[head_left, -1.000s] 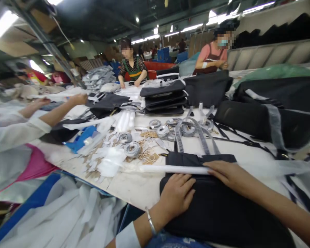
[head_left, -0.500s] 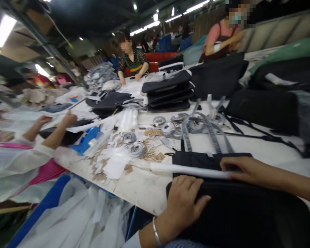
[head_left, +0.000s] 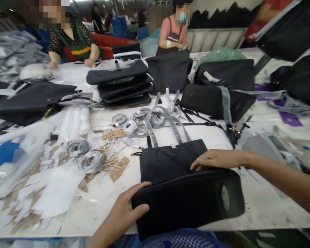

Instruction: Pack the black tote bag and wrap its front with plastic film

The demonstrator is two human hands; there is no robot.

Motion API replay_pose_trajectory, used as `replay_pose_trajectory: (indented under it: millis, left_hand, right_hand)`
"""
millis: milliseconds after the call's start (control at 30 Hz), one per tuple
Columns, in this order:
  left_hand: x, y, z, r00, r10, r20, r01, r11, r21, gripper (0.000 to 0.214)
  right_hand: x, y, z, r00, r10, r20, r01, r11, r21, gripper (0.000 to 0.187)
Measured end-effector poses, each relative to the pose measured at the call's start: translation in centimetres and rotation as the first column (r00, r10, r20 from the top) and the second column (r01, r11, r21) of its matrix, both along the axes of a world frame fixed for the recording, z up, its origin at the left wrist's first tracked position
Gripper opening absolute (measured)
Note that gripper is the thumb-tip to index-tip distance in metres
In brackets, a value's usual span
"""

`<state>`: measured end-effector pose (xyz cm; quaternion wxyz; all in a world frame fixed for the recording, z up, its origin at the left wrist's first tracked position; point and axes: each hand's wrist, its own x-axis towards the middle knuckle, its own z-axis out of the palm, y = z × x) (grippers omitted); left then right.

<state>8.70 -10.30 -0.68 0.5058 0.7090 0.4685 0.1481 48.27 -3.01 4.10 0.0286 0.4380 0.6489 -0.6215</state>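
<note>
I'm likely positioning this black handbag, left hand clamped on its edge (right hand grip: can't tell); next calls for steady support.

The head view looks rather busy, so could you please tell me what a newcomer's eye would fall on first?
Probably the black bag nearest the camera, its left end gripped by the left hand, with the right hand touching it. Beyond it, a stack of black bags stands left of centre; several coiled grey straps lie between the two.
</note>
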Motion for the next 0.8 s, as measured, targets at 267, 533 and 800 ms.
replay_pose_trajectory:
  millis: [267,533,800]
  left_hand:
    - [-1.2,-0.2,0.6,0.971,-0.224,-0.079,0.238,0.916,0.322,0.050]
    - [-0.9,0.0,2.6,0.971,-0.234,0.037,0.227,0.963,0.147,0.042]
    - [-0.1,4.7,1.0,0.953,-0.268,-0.143,0.255,0.962,-0.098,0.029]
  right_hand:
    - [2.1,-4.9,2.1,0.977,-0.174,0.120,0.153,0.975,0.161,0.044]
    - [3.5,-9.1,3.4,0.946,-0.290,0.144,0.243,0.930,0.277,0.042]
    - [3.9,-4.5,2.0,0.965,-0.238,0.111,0.241,0.970,-0.018,0.046]
